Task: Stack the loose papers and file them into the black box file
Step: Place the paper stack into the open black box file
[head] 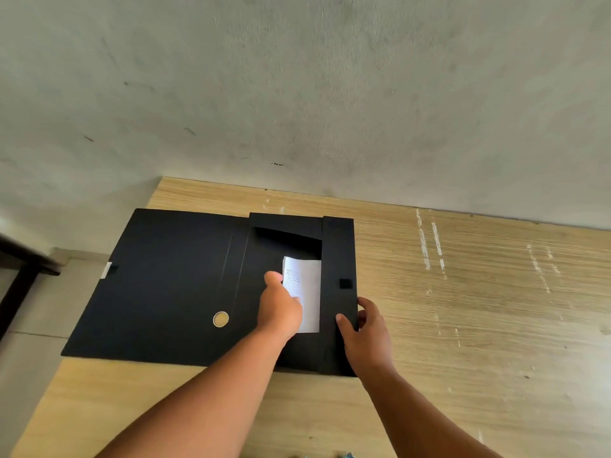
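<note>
Papers (305, 292) lie inside the black box file (172, 285), which sits open on the wooden table (463, 309) near its far left corner, lid spread to the left. Left hand (281, 309) rests loosely on the papers, thumb extended, grasping nothing that shows. Right hand (367, 332) pinches the file's right flap (339, 259), thumb on top.

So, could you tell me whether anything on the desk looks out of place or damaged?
Nothing is spilled or broken. The black box file lies open, its cover overhanging the desk's left edge. The papers sit inside under the left hand; the right hand grips the side flap. Pale scuffs mark the wood.
</note>
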The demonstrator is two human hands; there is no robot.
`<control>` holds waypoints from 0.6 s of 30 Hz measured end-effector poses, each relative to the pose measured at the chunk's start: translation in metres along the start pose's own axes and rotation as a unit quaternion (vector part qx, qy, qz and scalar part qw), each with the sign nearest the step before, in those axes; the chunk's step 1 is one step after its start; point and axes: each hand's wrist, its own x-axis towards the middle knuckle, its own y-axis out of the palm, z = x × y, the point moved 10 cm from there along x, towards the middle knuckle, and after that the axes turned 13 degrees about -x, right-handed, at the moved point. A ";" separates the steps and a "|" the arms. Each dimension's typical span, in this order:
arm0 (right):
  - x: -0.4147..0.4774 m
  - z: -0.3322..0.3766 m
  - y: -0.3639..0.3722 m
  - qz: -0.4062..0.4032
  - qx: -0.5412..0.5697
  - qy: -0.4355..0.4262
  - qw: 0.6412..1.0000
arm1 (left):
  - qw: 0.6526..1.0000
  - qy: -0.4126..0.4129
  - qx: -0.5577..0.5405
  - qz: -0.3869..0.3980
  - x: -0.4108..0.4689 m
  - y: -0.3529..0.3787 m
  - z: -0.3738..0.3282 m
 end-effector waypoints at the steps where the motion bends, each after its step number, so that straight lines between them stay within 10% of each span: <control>1: 0.001 0.000 0.001 -0.001 -0.001 -0.001 1.000 | 1.000 0.003 0.008 -0.004 -0.001 0.003 -0.002; 18: 0.002 -0.006 0.007 0.016 0.020 0.025 0.999 | 0.999 0.031 0.019 0.014 0.006 -0.004 -0.006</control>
